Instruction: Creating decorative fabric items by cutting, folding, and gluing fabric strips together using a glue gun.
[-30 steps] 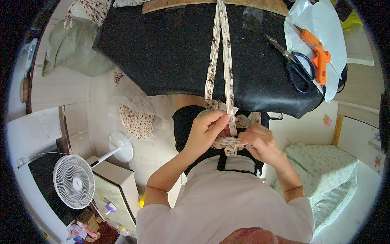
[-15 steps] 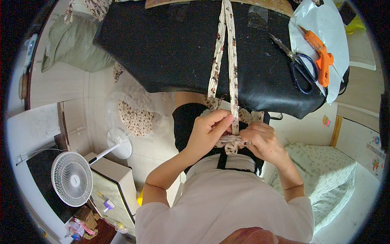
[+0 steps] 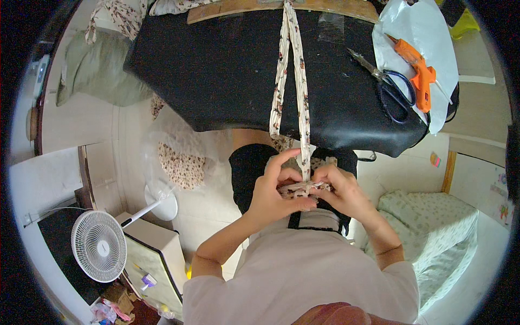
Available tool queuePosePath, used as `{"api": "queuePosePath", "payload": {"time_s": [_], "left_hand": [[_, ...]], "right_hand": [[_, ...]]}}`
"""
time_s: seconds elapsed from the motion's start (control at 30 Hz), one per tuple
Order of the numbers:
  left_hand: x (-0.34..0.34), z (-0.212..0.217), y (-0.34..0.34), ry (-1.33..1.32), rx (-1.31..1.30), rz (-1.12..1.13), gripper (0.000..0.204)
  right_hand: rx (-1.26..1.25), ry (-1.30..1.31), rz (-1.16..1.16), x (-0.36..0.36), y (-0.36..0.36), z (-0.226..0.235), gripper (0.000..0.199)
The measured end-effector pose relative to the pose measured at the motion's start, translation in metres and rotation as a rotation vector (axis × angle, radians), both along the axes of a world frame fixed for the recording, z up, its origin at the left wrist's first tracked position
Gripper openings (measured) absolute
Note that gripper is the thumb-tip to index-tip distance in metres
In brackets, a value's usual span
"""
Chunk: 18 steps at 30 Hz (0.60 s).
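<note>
A long cream fabric strip [image 3: 301, 108] with a dark floral print runs down over the front edge of the black-covered table and ends at a gathered bunch of the same fabric [image 3: 299, 189] above my lap. My left hand [image 3: 273, 189] grips the bunch from its left side, thumb below and index finger raised beside the strip. On the other side, my right hand [image 3: 342, 190] is closed on the bunch's right end, its fingers curled. The fingertips and folds overlap, so the exact hold is partly hidden.
Dark-handled scissors [image 3: 391, 89] and an orange glue gun [image 3: 418, 73] lie at the right of the black table [image 3: 216, 70], the gun on a white sheet [image 3: 398, 24]. A curved wooden board [image 3: 227, 10] sits at the far edge. A white fan [image 3: 99, 247] stands at left.
My left hand has let go of the strip and now spreads around the gathered bunch, thumb beneath it. My right hand has shifted slightly along the bunch. The whole view has tilted a little.
</note>
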<state>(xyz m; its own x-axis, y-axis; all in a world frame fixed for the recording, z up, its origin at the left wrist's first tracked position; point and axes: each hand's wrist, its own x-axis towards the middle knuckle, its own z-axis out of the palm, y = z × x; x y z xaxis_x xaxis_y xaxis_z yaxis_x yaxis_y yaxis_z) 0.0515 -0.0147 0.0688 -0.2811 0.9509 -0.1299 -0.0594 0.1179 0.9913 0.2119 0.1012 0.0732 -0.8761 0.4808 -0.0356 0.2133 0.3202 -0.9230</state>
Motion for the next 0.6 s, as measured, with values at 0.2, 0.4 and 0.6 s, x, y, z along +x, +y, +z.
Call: {"api": "queuePosePath", "payload": {"time_s": [0.2, 0.4, 0.6], "left_hand": [[-0.005, 0.011, -0.001, -0.229, -0.111, -0.084, 0.077], [-0.009, 0.034, 0.004, -0.464, -0.169, -0.134, 0.066], [-0.01, 0.043, 0.008, -0.617, -0.235, -0.144, 0.06]], "right_hand": [[-0.324, 0.002, -0.012, 0.006, 0.0, 0.008, 0.029], [-0.462, 0.226, 0.199, 0.024, 0.015, 0.017, 0.07], [-0.053, 0.458, -0.002, 0.018, -0.004, -0.004, 0.076]]}}
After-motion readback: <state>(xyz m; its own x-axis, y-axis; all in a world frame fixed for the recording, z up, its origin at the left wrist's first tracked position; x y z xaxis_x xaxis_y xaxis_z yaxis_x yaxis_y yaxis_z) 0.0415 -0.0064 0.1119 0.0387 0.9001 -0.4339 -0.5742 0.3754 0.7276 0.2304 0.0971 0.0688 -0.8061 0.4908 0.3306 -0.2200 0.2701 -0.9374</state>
